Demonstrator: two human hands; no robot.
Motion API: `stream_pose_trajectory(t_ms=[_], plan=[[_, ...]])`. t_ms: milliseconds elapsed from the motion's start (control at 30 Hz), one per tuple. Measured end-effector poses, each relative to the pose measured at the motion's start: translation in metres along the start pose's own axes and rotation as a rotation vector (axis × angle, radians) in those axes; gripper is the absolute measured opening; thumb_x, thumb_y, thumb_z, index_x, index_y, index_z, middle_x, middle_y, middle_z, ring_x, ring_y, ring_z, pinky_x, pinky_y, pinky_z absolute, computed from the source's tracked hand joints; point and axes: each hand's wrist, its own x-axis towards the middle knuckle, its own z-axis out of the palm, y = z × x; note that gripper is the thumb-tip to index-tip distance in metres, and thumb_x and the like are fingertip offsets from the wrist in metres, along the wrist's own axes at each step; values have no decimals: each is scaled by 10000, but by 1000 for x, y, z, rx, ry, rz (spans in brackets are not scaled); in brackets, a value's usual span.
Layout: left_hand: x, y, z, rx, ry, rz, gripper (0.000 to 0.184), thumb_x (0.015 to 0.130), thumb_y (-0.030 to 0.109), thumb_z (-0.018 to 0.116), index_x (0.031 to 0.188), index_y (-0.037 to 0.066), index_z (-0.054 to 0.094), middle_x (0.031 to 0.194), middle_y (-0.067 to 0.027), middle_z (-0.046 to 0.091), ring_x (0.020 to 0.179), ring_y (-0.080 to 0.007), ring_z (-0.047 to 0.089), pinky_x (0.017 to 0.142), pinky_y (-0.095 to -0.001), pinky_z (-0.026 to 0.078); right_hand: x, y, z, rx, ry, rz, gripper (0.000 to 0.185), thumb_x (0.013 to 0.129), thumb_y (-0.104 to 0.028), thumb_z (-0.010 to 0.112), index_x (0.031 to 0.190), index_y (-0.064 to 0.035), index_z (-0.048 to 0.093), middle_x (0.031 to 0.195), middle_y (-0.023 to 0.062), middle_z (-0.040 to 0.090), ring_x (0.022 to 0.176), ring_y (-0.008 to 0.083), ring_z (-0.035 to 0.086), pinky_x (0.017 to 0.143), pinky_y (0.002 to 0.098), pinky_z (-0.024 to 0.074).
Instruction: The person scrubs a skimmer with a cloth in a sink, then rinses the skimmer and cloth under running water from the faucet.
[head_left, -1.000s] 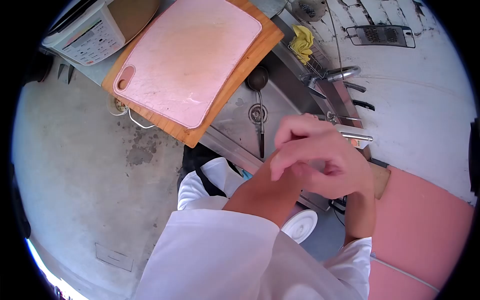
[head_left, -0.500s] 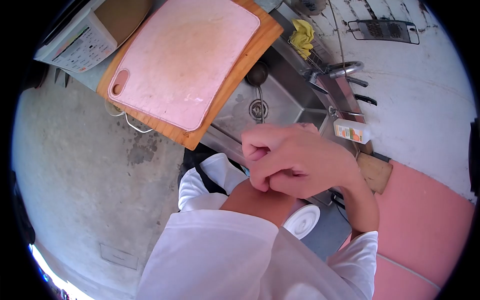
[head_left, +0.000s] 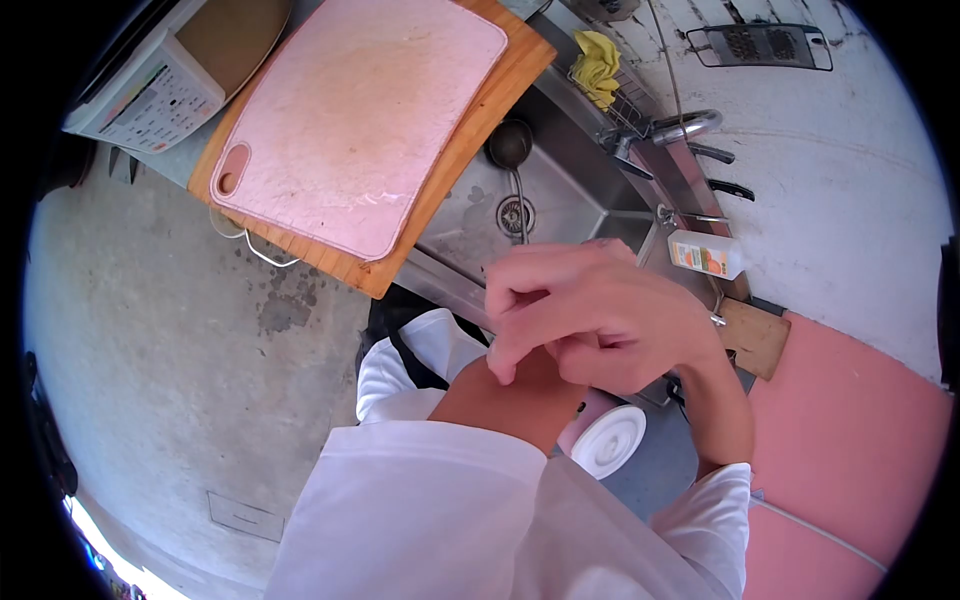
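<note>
My right hand [head_left: 610,315] comes in from the right and lies across my left forearm [head_left: 495,400] near the wrist. Its fingers are bent and curl down over the arm, the index fingertip on the skin. Most of my left hand is hidden behind it, so its fingers do not show clearly. Beyond both hands is a metal sink [head_left: 560,165] with a ladle [head_left: 510,145] in it, its handle running over the drain. Below my wrists, a white round lid [head_left: 610,440] tops a pinkish container.
A pink cutting board [head_left: 360,130] lies on a wooden board [head_left: 365,278] left of the sink. Along the wall are a faucet [head_left: 690,125], a yellow cloth [head_left: 597,65], a labelled bottle [head_left: 705,253], a grater [head_left: 760,45] and a knife handle [head_left: 732,189]. A white appliance [head_left: 150,100] stands upper left.
My right index finger has straightened slightly and shifted a little left over the forearm. The view has shifted slightly, and more of the lidded container shows.
</note>
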Motion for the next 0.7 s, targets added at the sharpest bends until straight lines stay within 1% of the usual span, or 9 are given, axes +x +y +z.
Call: stream_pose_trajectory(t_ms=[100, 167, 200, 267, 400, 467, 700], plan=[[3, 3, 2, -8, -2, -2, 281, 808, 191, 597, 1032, 40, 675, 1047, -129, 670, 971, -280, 653, 786, -392, 536, -1, 2, 5, 25, -14, -53, 90, 631, -17, 509, 675, -58, 577, 783, 54, 528, 746, 235, 509, 648, 343, 407], [6, 6, 3, -6, -1, -2, 282, 808, 192, 598, 1032, 40, 675, 1048, -128, 669, 971, -280, 653, 787, -392, 536, -10, 2, 0, -57, -65, 33, 118, 623, -9, 502, 688, -55, 588, 784, 55, 527, 754, 239, 510, 650, 341, 408], [6, 5, 3, -6, -1, -5, 282, 808, 193, 598, 1033, 40, 675, 1048, -128, 669, 971, -280, 653, 787, -392, 536, -9, 3, 0, -58, -71, 25, 118, 623, -9, 502, 688, -55, 588, 784, 55, 527, 754, 239, 510, 650, 341, 408], [9, 0, 2, 7, -4, -9, 283, 808, 194, 599, 1034, 41, 674, 1049, -128, 669, 971, -280, 653, 787, -393, 536, -10, 2, 2, -40, -18, 18, 221, 542, -30, 510, 713, -122, 618, 751, -7, 466, 726, 196, 491, 591, 333, 309], [3, -2, 3, 5, 10, -9, 285, 808, 195, 600, 1036, 41, 674, 1051, -127, 669, 971, -280, 653, 788, -393, 535, -8, 1, 8, -70, 0, -12, 204, 533, -47, 515, 697, -121, 613, 742, -8, 461, 714, 196, 488, 583, 346, 284], [6, 1, 5, 1, 15, -7, 285, 808, 196, 601, 1036, 42, 674, 1052, -127, 668, 971, -280, 652, 789, -393, 535, -16, 1, -3, -79, -116, 45, 132, 609, -5, 497, 696, -48, 587, 773, 55, 517, 774, 247, 512, 650, 344, 410], [5, -7, 3, 3, 30, -7, 288, 808, 199, 603, 1040, 43, 673, 1056, -125, 667, 971, -280, 652, 790, -394, 534, -13, 5, 5, -46, -41, -51, 156, 592, 5, 483, 704, -46, 579, 768, 59, 508, 753, 258, 513, 658, 350, 407]])
